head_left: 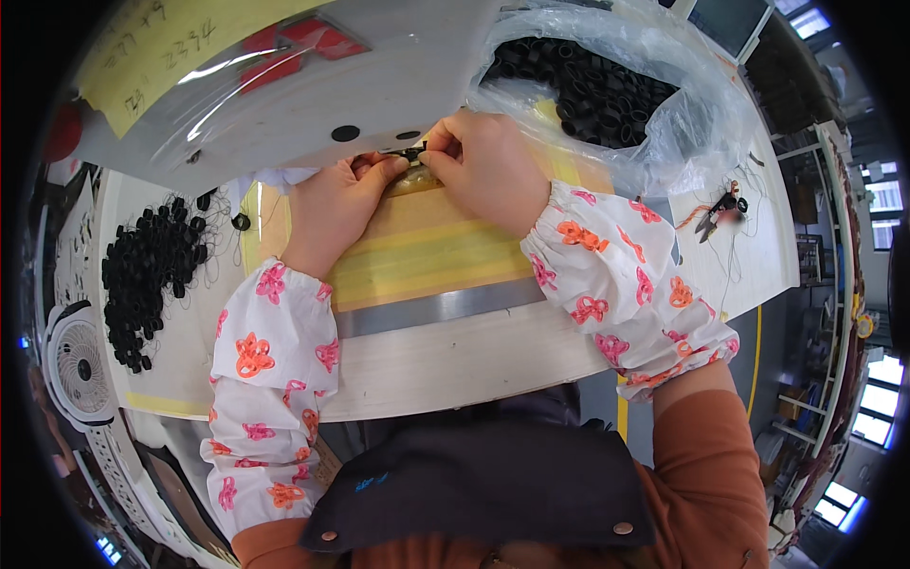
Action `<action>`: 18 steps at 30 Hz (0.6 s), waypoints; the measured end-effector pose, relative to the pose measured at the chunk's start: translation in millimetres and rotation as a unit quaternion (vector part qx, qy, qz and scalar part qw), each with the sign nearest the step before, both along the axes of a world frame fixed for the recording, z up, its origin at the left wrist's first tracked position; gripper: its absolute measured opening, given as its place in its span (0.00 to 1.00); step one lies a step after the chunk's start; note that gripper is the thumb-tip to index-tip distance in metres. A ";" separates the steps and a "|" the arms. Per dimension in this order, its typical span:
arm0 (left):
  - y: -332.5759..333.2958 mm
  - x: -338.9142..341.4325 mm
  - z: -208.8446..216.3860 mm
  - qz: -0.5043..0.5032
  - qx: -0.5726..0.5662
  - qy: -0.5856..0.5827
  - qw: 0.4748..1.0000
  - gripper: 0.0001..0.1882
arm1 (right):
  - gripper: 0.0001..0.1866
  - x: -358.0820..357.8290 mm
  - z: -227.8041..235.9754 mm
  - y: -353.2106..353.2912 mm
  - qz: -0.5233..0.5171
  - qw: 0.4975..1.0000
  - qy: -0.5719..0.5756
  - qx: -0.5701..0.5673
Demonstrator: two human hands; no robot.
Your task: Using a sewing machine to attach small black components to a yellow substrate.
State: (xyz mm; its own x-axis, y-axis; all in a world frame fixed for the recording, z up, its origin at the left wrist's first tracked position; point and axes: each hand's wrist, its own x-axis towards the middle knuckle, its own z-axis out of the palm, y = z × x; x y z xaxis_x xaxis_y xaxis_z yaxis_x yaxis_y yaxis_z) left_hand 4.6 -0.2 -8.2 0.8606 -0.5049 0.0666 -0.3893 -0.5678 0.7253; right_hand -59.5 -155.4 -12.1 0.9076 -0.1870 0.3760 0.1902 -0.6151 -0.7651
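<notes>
Under the head of a sewing machine (pixel 284 104), my left hand (pixel 334 201) and my right hand (pixel 490 171) come close together. Both are closed, thumb against fingers, at a small black piece (pixel 409 153) by the needle area. It looks like one of the black fabric loops lying about, though fingers hide most of it. Beneath my hands is a work surface covered with yellow tape (pixel 436 242). A clear plastic bag (pixel 706 142) full of black loops (pixel 592 90) lies beyond my right hand.
Left on the white table (pixel 455 365) is a heap of black loops (pixel 152 275) with loose threads. Thread snips (pixel 706 224) and thread ends lie at the right. A metal strip (pixel 441 308) edges the taped surface. A white fan (pixel 81 365) stands beyond the table's left edge.
</notes>
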 end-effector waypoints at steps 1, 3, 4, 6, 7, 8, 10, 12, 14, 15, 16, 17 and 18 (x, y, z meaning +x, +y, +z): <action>-0.4 -0.8 1.9 -0.003 -0.001 -0.005 1.000 0.16 | 0.05 -0.7 1.4 -0.3 -0.003 1.000 -0.005 -0.001; 1.0 -2.8 2.2 0.009 0.017 -0.016 1.000 0.16 | 0.05 -0.2 -1.4 0.7 -0.001 1.000 -0.007 -0.020; -1.3 -2.8 4.9 -0.004 0.009 -0.031 0.999 0.16 | 0.05 -0.3 -1.9 -1.2 -0.014 0.999 -0.021 -0.028; 0.1 -7.0 8.5 0.003 0.023 -0.003 1.000 0.16 | 0.05 -2.0 -7.0 0.3 -0.017 0.999 -0.022 -0.043; 1.4 -5.1 1.8 0.004 0.050 -0.026 0.998 0.16 | 0.05 -1.3 -13.9 -0.4 -0.017 0.998 -0.032 -0.042; 1.2 -4.3 -2.9 0.003 0.076 -0.051 0.996 0.16 | 0.05 -3.6 -16.7 -2.2 -0.019 0.998 -0.042 -0.043; 8.1 -5.1 -3.3 0.005 0.077 -0.076 0.994 0.15 | 0.05 -4.1 -16.8 3.4 -0.027 0.998 -0.046 -0.036; 12.2 -9.0 -4.1 0.012 0.082 -0.099 0.992 0.14 | 0.06 -2.2 -18.0 7.7 -0.030 0.998 -0.049 -0.024; 8.5 -14.4 -7.1 -0.047 -0.054 -0.181 0.981 0.10 | 0.06 -3.6 -18.8 3.2 -0.015 0.998 -0.042 -0.037; 9.4 -22.2 -4.3 -0.065 -0.046 -0.162 0.984 0.08 | 0.06 -7.6 -13.8 -0.3 -0.025 0.998 -0.049 -0.039; 10.3 -34.1 0.8 -0.085 -0.040 -0.143 0.985 0.07 | 0.06 -15.0 -3.2 -5.2 0.018 0.999 -0.010 -0.046; 12.4 -46.8 1.7 -0.098 -0.051 -0.150 0.982 0.06 | 0.06 -19.3 5.1 -12.4 0.062 0.996 0.031 -0.050; 16.4 -57.6 1.7 -0.113 -0.065 -0.156 0.979 0.06 | 0.07 -25.7 10.8 -24.5 0.082 0.994 0.017 -0.071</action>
State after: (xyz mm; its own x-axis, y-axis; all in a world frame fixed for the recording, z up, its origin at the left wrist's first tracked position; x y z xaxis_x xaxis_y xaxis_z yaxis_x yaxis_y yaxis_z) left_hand -53.0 16.2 -6.6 0.6559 -0.6500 0.3839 -0.7079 -0.3530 0.6118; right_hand -85.2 -179.9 -1.3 0.9342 0.0181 0.3562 0.2726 -0.6803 -0.6803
